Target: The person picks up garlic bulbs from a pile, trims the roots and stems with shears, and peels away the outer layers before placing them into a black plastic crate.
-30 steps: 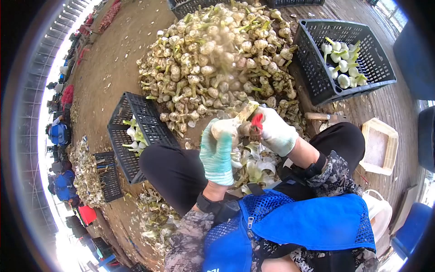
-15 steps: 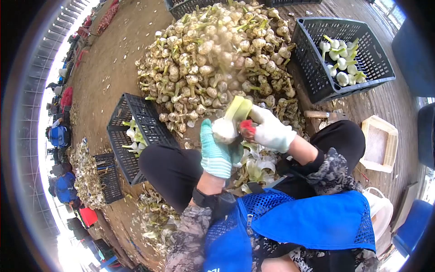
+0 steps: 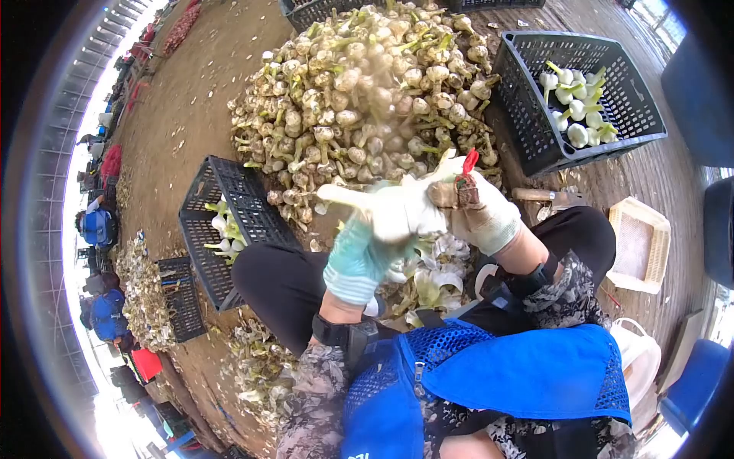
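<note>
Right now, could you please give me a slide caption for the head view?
Gloved left hand grips a peeled garlic bulb; right hand holds a red-handled tool before the garlic pile.

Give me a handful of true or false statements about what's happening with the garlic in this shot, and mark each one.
1. The left hand, in a green glove, holds a garlic bulb. True.
2. The right hand is empty. False: it grips a red-handled tool.
3. A big garlic heap lies on the ground in front of the person. True.
4. The black crate to the person's right has nothing in it. False: several white bulbs with green stalks lie inside.
</note>
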Demonstrator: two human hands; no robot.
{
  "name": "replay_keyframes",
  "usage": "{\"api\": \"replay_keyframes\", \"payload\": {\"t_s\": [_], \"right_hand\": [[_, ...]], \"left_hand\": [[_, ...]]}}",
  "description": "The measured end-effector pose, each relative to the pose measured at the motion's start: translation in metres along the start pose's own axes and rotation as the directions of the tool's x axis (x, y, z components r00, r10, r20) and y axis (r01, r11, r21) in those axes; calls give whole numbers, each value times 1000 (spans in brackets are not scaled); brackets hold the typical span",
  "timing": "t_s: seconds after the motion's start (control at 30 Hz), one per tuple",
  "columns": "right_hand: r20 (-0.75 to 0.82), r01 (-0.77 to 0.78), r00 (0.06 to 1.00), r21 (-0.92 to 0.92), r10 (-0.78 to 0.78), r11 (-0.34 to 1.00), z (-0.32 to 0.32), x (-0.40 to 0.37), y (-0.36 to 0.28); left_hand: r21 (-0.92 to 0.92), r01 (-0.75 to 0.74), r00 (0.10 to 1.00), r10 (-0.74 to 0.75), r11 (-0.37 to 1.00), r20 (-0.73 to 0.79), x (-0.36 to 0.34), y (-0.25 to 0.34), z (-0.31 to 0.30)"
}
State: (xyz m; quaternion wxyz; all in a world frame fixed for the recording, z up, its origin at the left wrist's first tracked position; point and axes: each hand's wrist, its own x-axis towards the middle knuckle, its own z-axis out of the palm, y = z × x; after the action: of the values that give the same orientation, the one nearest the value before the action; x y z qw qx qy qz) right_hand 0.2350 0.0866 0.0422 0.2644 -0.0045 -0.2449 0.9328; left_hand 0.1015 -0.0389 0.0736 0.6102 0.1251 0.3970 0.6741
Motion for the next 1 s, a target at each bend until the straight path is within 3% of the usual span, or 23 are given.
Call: {"api": "replay_keyframes", "payload": {"t_s": [0.03, 0.07, 0.1, 0.13, 0.17, 0.23, 0.27, 0.3, 0.33, 0.37, 0.4, 0.43, 0.47, 0.5, 0.57, 0.63, 0.7, 0.73, 0.83, 0.87, 0.9, 0.97, 1.0], "right_hand": [[81, 35, 996, 7, -36, 999, 1, 2, 0], [16, 34, 999, -435, -30, 900, 5, -1, -3], [-47, -1, 997, -787, -59, 617, 9, -4, -6], [-127, -86, 992, -682, -2, 726, 11, -6, -3], [-173, -106, 985, -658, -12, 746, 4, -4, -2], [-235, -87, 965, -702, -115, 707, -24, 6, -2], [-413, -79, 896, -513, -165, 855, -36, 8, -4], [-336, -66, 916, -667, -220, 742, -81, 13, -4], [-256, -42, 927, -796, -273, 604, -126, 17, -4], [-462, -241, 881, -623, -102, 744, -91, 20, -21], [-436, -435, 898, -862, 58, 262, -52, 20, -27], [-479, -405, 853, -858, 206, -315, 0, 24, -30], [-462, -374, 829, -877, 315, -300, -20, 18, -18], [-386, -354, 904, -917, 186, -182, 7, 16, -18], [-453, -524, 848, -795, 275, 307, -7, 23, -11], [-52, -57, 987, -998, 153, 27, -17, 20, -7], [-305, -328, 924, -942, 230, 69, 14, 22, -5], [-270, -260, 949, -962, 159, -82, 18, 21, -9], [-125, -121, 989, -991, -74, 55, 3, 15, -2], [-47, -44, 998, -996, -37, 72, 6, 14, -4], [-64, -62, 998, -996, -20, 69, 14, 11, -1], [56, 40, 996, -976, -70, -212, 15, 8, 10], [48, 34, 997, -973, -55, -228, 17, 6, 10]], "left_hand": [[95, -42, 992, 53, 995, -115, 1, 0, -1], [60, -129, 991, 131, 990, -25, -2, -2, 5], [333, -239, 969, 245, 912, 25, 5, -14, -14], [573, -333, 932, 356, 749, 76, 12, -17, -18], [337, -294, 952, 305, 894, 20, 5, -20, -19], [111, -171, 985, 173, 979, -8, -2, -13, -16], [-8, -106, 994, 106, 994, -4, -2, -9, -14], [-116, -84, 992, 95, 990, 87, -2, -8, -15], [-71, -91, 991, 97, 993, 96, -3, -5, -13], [-23, -93, 990, 95, 995, 101, -6, -3, -11], [113, -116, 991, 108, 987, 77, -5, -3, -14], [244, -140, 990, 130, 960, 57, -1, -5, -19], [369, -156, 987, 155, 916, 34, 0, -7, -23], [400, -137, 989, 149, 906, 1, 0, -6, -22], [464, -80, 990, 125, 882, -67, -5, -4, -20], [531, -103, 984, 163, 841, -68, -4, -8, -22], [497, -98, 989, 138, 862, -45, -2, -7, -21], [567, -94, 985, 160, 818, -68, -3, -4, -19], [585, -105, 962, 232, 804, -147, -5, -9, -27], [679, -157, 946, 306, 718, -105, -4, -7, -24], [707, -174, 944, 319, 686, -78, -1, -9, -26], [758, -204, 940, 340, 619, -25, 3, -15, -29], [701, -122, 969, 238, 703, -70, 0, -15, -28]]}}
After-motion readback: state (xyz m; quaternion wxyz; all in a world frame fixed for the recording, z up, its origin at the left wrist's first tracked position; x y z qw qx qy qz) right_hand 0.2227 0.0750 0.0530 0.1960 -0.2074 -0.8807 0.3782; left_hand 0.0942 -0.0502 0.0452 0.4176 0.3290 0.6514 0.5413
